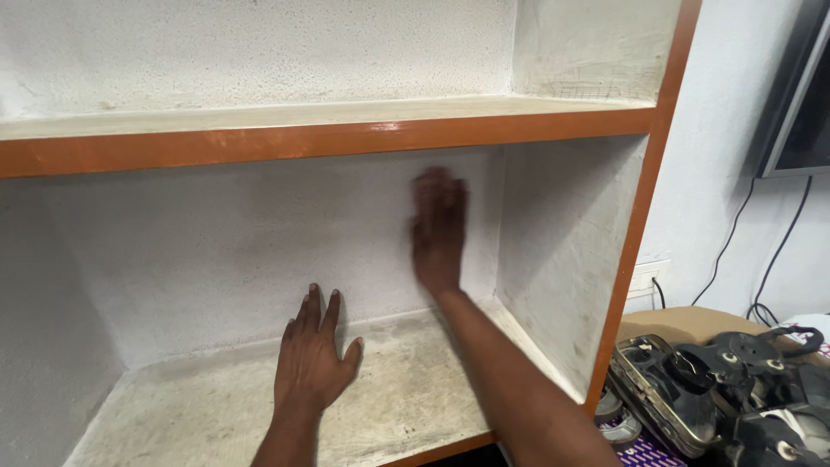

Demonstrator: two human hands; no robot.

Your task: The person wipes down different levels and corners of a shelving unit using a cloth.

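Hands reach into the shelf compartment [216, 406]: left hand [309, 363] flat, fingers spread; right hand [438, 229] blurred, fingers released

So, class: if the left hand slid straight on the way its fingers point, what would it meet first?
The left hand lies flat on the lower shelf, fingers pointing at the back wall. Nothing lies between, so it would probably meet that wall first.

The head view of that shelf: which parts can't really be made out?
- Right hand: motion blur smears its fingers; contact with the back wall is unclear.
- Shelf front corners: cut by the bottom edge.
- Screen on the wall: cut by the right edge.
- Dark shoes: piled together, too tangled to count.
- Left hand: sharp, flat on the shelf.
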